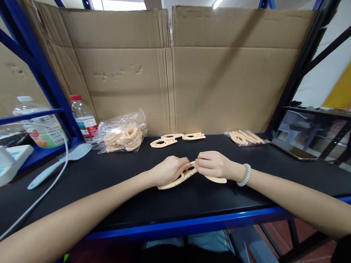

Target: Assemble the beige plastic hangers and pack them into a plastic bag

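Observation:
Over the front middle of the black table, my left hand [171, 170] is closed on a pale wooden-looking piece [181, 179] with a curved outline and small slots. Close beside it, my right hand [213, 165], with a beaded bracelet on the wrist, is closed on another pale curved piece [216, 179]. The fingertips of both hands nearly meet, and the two pieces come together there; whether they are joined is hidden. Behind the hands lie several similar pale pieces [164, 142] on the table.
A clear bag of pale pieces [125, 138] sits back left, near a red-capped bottle [84, 118] and a light blue brush [60, 162]. A smaller bag [245, 138] and a phone-like slab [294, 149] lie right. Cardboard [219, 76] stands behind.

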Available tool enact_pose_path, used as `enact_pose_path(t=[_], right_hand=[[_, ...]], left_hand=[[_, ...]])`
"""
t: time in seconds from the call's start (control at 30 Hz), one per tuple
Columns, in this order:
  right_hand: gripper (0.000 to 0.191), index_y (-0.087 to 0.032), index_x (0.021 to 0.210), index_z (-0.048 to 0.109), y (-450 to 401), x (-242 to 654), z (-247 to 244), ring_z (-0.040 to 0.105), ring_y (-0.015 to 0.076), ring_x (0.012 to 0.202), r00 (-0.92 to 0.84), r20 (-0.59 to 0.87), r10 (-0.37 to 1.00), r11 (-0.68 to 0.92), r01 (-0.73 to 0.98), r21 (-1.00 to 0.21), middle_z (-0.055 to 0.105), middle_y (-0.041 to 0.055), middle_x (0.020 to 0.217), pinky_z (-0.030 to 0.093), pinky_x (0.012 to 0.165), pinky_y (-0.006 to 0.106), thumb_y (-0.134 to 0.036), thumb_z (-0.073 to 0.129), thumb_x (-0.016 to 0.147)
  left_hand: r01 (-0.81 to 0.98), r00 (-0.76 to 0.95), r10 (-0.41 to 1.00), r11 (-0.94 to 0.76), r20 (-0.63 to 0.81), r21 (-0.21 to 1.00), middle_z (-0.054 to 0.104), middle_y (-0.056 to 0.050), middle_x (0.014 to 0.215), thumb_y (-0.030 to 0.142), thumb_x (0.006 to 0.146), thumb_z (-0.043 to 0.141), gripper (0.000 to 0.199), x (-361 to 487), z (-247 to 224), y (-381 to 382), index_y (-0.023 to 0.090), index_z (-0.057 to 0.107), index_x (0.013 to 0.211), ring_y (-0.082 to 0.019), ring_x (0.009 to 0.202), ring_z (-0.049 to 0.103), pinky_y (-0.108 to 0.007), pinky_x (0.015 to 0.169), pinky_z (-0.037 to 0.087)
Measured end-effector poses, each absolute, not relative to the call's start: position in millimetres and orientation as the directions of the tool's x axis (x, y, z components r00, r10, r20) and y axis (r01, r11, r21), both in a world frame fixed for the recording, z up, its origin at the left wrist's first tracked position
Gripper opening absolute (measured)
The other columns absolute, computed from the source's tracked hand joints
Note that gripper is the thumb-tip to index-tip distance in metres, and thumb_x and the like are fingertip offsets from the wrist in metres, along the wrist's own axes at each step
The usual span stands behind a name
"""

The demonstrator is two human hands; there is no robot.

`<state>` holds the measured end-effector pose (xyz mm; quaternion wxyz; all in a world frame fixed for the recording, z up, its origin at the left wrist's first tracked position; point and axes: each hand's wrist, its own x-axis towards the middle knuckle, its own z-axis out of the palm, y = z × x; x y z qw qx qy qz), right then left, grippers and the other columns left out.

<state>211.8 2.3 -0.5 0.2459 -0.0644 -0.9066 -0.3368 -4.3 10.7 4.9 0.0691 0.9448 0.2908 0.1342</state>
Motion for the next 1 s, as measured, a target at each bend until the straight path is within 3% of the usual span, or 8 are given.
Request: enact_pose_path(t=[0.17,0.27,0.43,0.57,0.7,0.83,0.93,1.0], right_hand=[[0.027,-0.015,0.076,0.055,5,211,-5,0.050,0.0139,0.073,-0.748,0.639,0.182,0.907,0.378,0.184,0.057,0.0063,0.077,0.043,0.063,0.027,-0.008,0.036,0.093],[0.024,-0.015,0.079,0.056,5,209,-7,0.051,0.0140,0.074,-0.706,0.670,0.231,0.929,0.364,0.064,0.058,0.0065,0.078,0.044,0.065,0.027,-0.009,0.038,0.093],[0.024,-0.016,0.079,0.056,4,206,-7,0.051,0.0143,0.072,-0.717,0.662,0.219,0.930,0.359,0.080,0.057,0.0061,0.077,0.044,0.065,0.028,-0.010,0.037,0.093],[0.027,-0.017,0.072,0.053,2,206,-7,0.048,0.0147,0.068,-0.797,0.591,0.126,0.907,0.334,0.258,0.054,0.0043,0.071,0.042,0.061,0.028,-0.009,0.037,0.093],[0.026,-0.018,0.072,0.054,2,207,0,0.051,0.0148,0.070,-0.769,0.634,0.079,0.923,0.297,0.246,0.056,0.0034,0.071,0.043,0.062,0.029,-0.009,0.040,0.092],[0.016,-0.017,0.080,0.058,11,216,13,0.056,0.0150,0.080,-0.428,0.819,0.384,0.883,0.429,-0.190,0.059,0.0046,0.082,0.046,0.074,0.031,-0.012,0.046,0.089],[0.011,-0.015,0.080,0.060,25,230,16,0.058,0.0149,0.078,-0.387,0.616,0.686,0.716,0.510,-0.477,0.061,0.0051,0.084,0.047,0.073,0.031,-0.013,0.050,0.085],[0.013,-0.013,0.093,0.059,36,241,11,0.057,0.0125,0.065,-0.417,0.364,0.833,0.552,0.571,-0.607,0.062,0.0031,0.076,0.046,0.062,0.026,-0.013,0.054,0.081]], left_hand=[[0.591,0.759,0.614,-0.789,0.218,0.167,0.063,-0.006,0.075,0.029,0.097,0.029,0.030,-4,3,12,0.016,0.055,0.091,-0.018,0.065,0.060,-0.023,0.060,0.039],[0.592,0.773,0.596,-0.801,0.220,0.089,0.065,-0.005,0.074,0.030,0.098,0.028,0.028,-4,1,12,0.017,0.052,0.106,-0.019,0.065,0.062,-0.023,0.058,0.038],[0.612,0.779,0.597,-0.791,0.191,-0.020,0.062,-0.004,0.068,0.030,0.097,0.030,0.026,-3,3,11,0.018,0.052,0.098,-0.020,0.060,0.060,-0.024,0.054,0.035],[0.579,0.805,0.569,-0.816,0.169,-0.007,0.055,-0.001,0.059,0.027,0.095,0.033,0.023,-3,5,10,0.017,0.052,0.086,-0.016,0.051,0.052,-0.024,0.051,0.031],[0.515,0.817,0.550,-0.831,0.173,0.211,0.054,0.000,0.061,0.029,0.095,0.032,0.027,-5,7,12,0.017,0.052,0.083,-0.013,0.053,0.050,-0.022,0.054,0.034],[0.403,0.771,0.608,-0.696,0.189,0.595,0.057,0.001,0.067,0.038,0.095,0.031,0.032,-6,4,21,0.017,0.053,0.088,-0.012,0.059,0.053,-0.023,0.060,0.040],[0.210,0.726,0.677,-0.384,0.120,0.899,0.058,-0.001,0.074,0.040,0.092,0.041,0.029,-6,2,31,0.015,0.055,0.089,-0.011,0.060,0.055,-0.023,0.059,0.044],[0.079,0.678,0.731,-0.178,0.078,0.981,0.059,-0.002,0.079,0.031,0.087,0.052,0.020,-7,2,37,0.013,0.059,0.090,-0.011,0.064,0.057,-0.022,0.061,0.046]])
